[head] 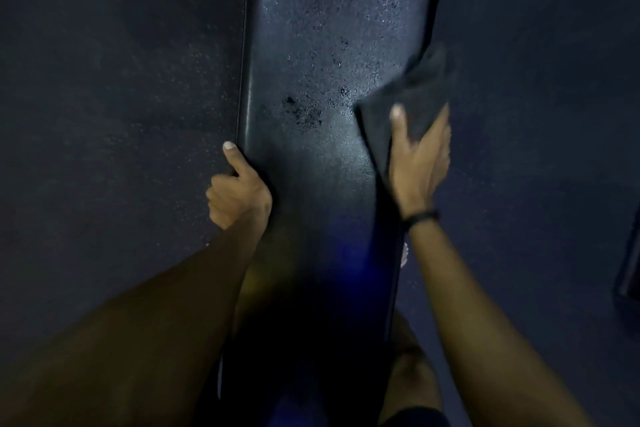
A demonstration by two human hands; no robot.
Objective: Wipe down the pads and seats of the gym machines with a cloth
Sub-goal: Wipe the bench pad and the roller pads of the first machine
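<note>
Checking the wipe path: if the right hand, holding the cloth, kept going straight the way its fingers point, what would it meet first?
Probably nothing solid: the right hand grips the cloth at the bench pad's right edge and points along that edge. Depth is unclear.

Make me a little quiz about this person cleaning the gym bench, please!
1. True or false: the right hand holds the dark cloth.
2. What does the left hand grip? A) a spray bottle B) the edge of the bench pad C) a dumbbell
3. Fill in: droplets speckle the pad's ___ half in the picture.

Key: 1 true; 2 B; 3 upper.
</note>
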